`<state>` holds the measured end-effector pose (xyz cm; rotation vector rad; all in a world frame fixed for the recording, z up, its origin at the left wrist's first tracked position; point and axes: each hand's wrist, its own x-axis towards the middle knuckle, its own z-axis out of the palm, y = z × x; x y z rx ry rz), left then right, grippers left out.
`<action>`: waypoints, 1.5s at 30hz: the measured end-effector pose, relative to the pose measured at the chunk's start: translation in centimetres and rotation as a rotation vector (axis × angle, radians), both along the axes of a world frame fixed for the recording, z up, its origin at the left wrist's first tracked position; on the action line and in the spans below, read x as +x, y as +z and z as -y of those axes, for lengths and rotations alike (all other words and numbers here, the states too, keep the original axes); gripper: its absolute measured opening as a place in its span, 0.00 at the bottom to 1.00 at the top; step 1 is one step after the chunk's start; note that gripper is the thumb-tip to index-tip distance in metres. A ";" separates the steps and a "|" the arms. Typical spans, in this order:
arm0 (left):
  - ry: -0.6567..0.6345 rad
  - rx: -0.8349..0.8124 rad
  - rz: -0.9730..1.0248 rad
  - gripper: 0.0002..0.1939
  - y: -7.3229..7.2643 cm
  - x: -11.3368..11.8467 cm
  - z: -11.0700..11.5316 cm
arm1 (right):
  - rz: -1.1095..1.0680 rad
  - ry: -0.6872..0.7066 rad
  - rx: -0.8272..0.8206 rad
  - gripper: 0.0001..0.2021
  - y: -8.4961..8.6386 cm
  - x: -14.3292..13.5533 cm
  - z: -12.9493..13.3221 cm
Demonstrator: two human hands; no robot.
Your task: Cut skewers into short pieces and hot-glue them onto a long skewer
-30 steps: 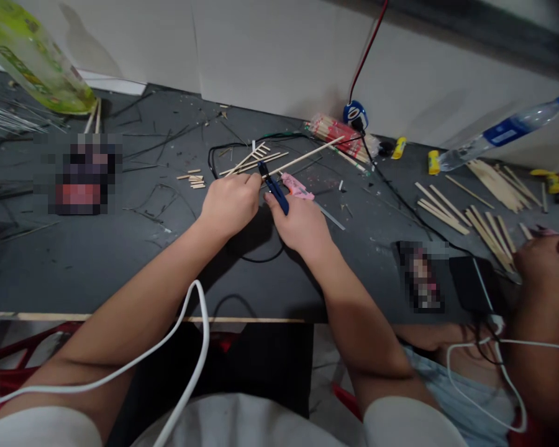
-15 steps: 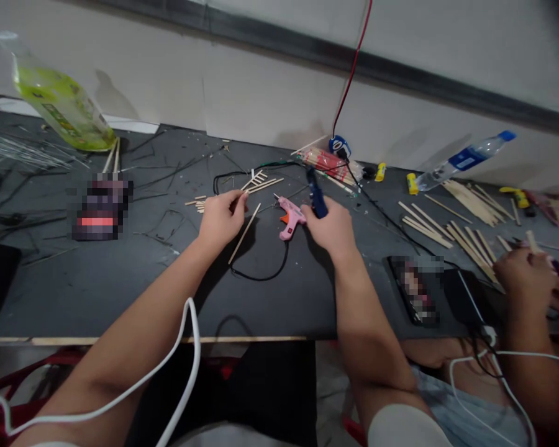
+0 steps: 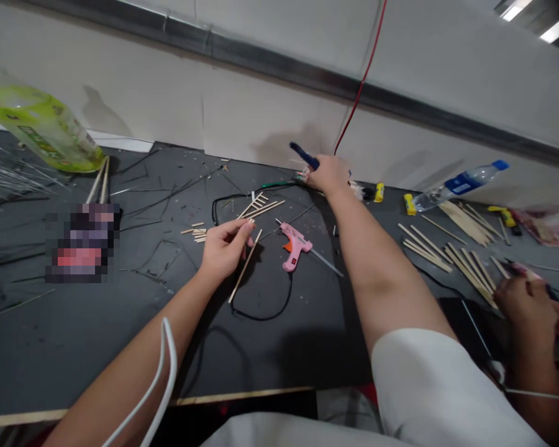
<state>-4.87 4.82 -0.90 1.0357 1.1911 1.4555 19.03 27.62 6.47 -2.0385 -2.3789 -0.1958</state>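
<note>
My left hand (image 3: 226,248) is closed in a pinch, with the pale end of a small wooden stick (image 3: 251,221) just showing at the fingertips. Just right of it a longer thin stick (image 3: 245,267) lies slanted on the table. My right hand (image 3: 330,176) stretches to the back by the wall, closed around a dark blue tool (image 3: 304,155) whose working end I cannot make out. Under that hand is the plastic packet of sticks (image 3: 302,177), mostly hidden. Between my arms lies a pink glue gun (image 3: 295,244) with an orange trigger, a glue stick protruding from its rear.
Short sticks (image 3: 199,234) and a small ladder-like stick piece (image 3: 257,203) lie beyond my left hand. A green-labelled bottle (image 3: 46,133) stands left; a water bottle (image 3: 461,185) leans right. More sticks (image 3: 470,270) lie near another person's hand (image 3: 526,304). A black cord (image 3: 265,318) loops in front.
My right hand has moved away from beside the glue gun to the packet at the wall, carrying the blue tool. My left hand keeps its pinch. The view has shifted.
</note>
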 end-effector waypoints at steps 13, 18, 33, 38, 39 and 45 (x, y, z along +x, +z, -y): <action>-0.028 -0.086 0.079 0.18 0.1 -0.5 -0.2 | 0.149 0.154 -0.031 0.19 -1.1 -4.8 -5.2; -0.040 -0.080 0.143 0.19 -0.1 -0.5 -0.2 | 0.169 0.194 -0.038 0.19 0.6 -5.2 -4.1; -0.455 -0.213 0.310 0.19 1.9 0.8 1.6 | -1.665 0.374 0.304 0.14 6.4 -2.7 21.2; -0.545 -0.314 0.230 0.16 2.0 2.7 3.0 | -1.823 0.196 0.124 0.23 -0.3 -0.6 19.9; -0.553 -0.332 0.215 0.16 2.1 3.0 3.2 | -1.808 0.160 0.112 0.24 -1.3 -0.3 19.3; -0.615 -0.408 0.217 0.15 2.3 4.3 4.0 | -1.630 0.009 0.088 0.28 -3.5 0.3 18.2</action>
